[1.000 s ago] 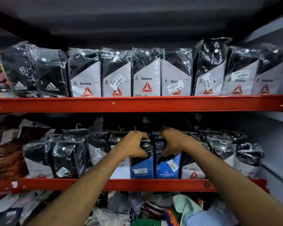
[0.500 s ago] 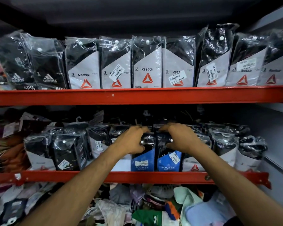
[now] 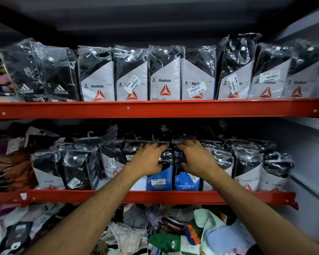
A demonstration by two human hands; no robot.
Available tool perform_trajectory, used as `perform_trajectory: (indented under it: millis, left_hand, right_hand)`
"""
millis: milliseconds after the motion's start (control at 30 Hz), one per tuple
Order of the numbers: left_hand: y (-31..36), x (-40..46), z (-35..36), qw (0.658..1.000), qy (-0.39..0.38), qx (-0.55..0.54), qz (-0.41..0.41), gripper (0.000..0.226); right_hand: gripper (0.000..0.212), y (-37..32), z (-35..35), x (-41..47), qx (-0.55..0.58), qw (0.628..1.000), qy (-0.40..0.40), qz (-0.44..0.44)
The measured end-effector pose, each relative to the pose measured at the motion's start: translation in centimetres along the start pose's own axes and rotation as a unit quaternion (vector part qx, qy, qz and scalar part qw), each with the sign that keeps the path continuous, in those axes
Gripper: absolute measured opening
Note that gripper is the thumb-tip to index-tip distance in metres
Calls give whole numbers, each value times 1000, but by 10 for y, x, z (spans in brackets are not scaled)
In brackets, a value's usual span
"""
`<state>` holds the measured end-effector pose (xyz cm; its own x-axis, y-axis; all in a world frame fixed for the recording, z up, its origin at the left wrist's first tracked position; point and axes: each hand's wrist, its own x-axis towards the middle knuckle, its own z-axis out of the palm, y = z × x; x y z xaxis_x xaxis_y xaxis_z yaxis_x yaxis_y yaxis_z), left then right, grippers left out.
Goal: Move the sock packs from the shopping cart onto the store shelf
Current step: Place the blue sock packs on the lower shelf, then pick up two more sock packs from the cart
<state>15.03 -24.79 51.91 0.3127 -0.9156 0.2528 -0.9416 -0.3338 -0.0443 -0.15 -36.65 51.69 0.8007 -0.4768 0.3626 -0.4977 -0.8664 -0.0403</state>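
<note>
Two blue-and-black Jockey sock packs stand side by side on the lower red shelf (image 3: 155,196). My left hand (image 3: 147,159) grips the top of the left Jockey pack (image 3: 159,181). My right hand (image 3: 195,159) grips the top of the right Jockey pack (image 3: 187,182). Both packs rest upright against the shelf's front lip, between black-and-white Reebok packs (image 3: 247,170). The shopping cart is out of view.
The upper red shelf (image 3: 155,108) holds a full row of Reebok packs (image 3: 165,74) and two black Adidas packs (image 3: 59,76) at the left. Loose socks (image 3: 173,232) lie heaped below the lower shelf. A grey wall panel (image 3: 309,162) closes the right side.
Both hands have stayed on the two Jockey packs, shifting slightly up along their tops. The camera has tilted a little, so the shelves sit slightly differently in view.
</note>
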Motion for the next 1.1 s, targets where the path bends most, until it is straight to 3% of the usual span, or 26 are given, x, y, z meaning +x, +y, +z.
perform_trajectory:
  millis: [100, 200, 400, 533, 733, 867, 1000, 1100]
  left_hand:
    - [1, -17, 6, 999, 8, 31, -7, 92]
    - [2, -49, 21, 998, 65, 12, -3, 91]
    - [-8, -153, 83, 989, 148, 13, -4, 82]
    - [-22, -237, 142, 993, 113, -6, -46, 77]
    - [-40, -354, 229, 991, -32, -35, -121, 76]
    - [-46, -421, 284, 980, -122, -53, -148, 75]
    - [-48, -464, 348, 950, -253, -75, -167, 88]
    - [-60, -482, 405, 912, -351, -106, -187, 98]
  right_hand:
    - [86, -7, 10, -10, -35, 999, 9, -3]
    - [90, -20, 19, -31, -35, 998, 43, -5]
    - [90, -62, 64, -102, -1, 987, 163, -16]
    - [88, -100, 123, -151, 34, 987, 155, -33]
    - [94, -156, 225, -217, 52, 996, -2, -67]
    - [92, -192, 291, -260, 76, 982, -143, -95]
    - [86, -216, 363, -310, 117, 941, -302, -101]
    - [87, -232, 422, -336, 103, 883, -445, -105]
